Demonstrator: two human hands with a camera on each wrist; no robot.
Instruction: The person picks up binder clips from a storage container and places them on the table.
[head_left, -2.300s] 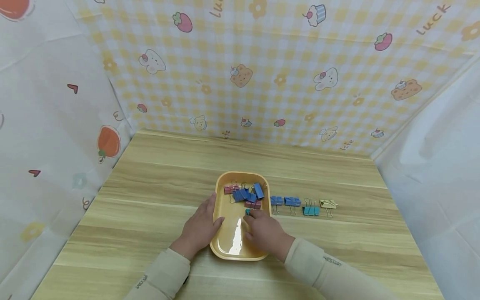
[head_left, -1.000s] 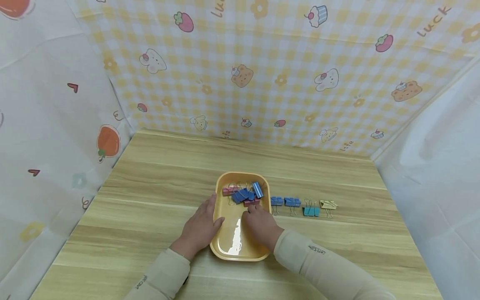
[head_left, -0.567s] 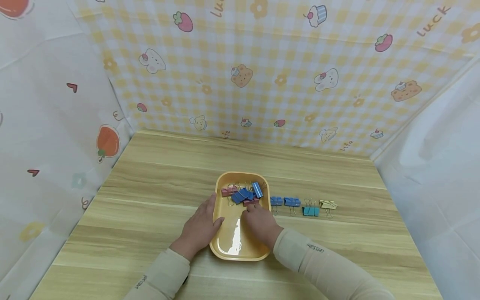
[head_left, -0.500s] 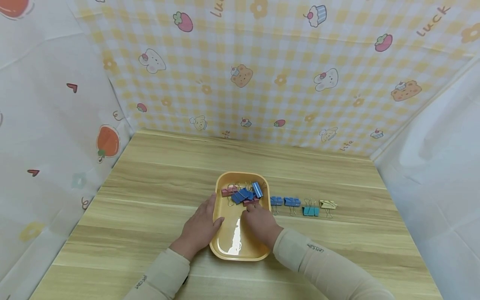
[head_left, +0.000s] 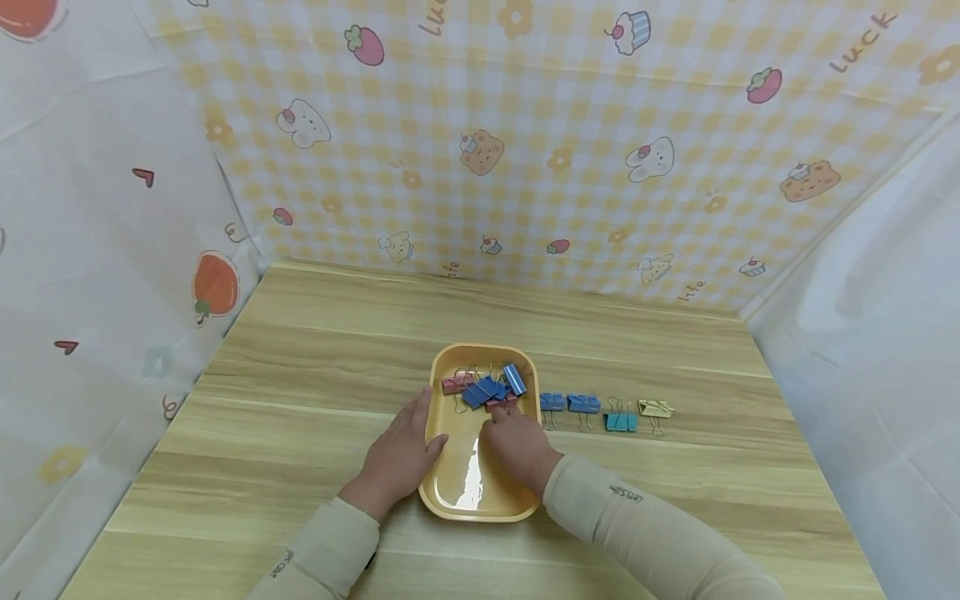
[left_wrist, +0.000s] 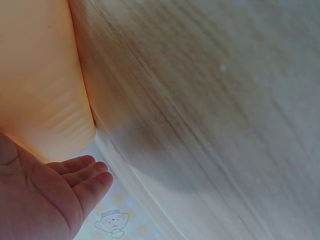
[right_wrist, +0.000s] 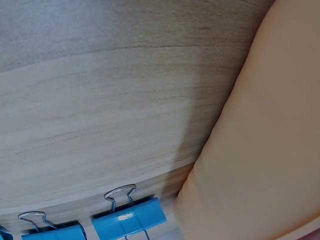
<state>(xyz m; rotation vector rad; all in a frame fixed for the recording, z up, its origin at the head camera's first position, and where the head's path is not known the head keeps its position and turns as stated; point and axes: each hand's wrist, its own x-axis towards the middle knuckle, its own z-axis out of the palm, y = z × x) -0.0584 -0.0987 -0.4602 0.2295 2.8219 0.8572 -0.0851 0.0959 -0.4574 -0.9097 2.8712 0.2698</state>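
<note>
Steadying tray [head_left: 453,458] at lower centre with straight-fingered left hand [head_left: 401,454], in at red clip [head_left: 508,402] with right hand [head_left: 521,446], can't tell if pinching, could drag blue clips [head_left: 484,392] along if snagged together!

Tray [head_left: 459,467] on the worktop [head_left: 337,333], lower centre of frame; binder clips [head_left: 482,392] clustered in its upper part; four outer clips [head_left: 583,404] in a row at its right; cloth [head_left: 540,200] behind

Red clip [head_left: 499,403] part-hidden by right fingers [head_left: 502,417], sleeves [head_left: 652,533] cropped
</note>
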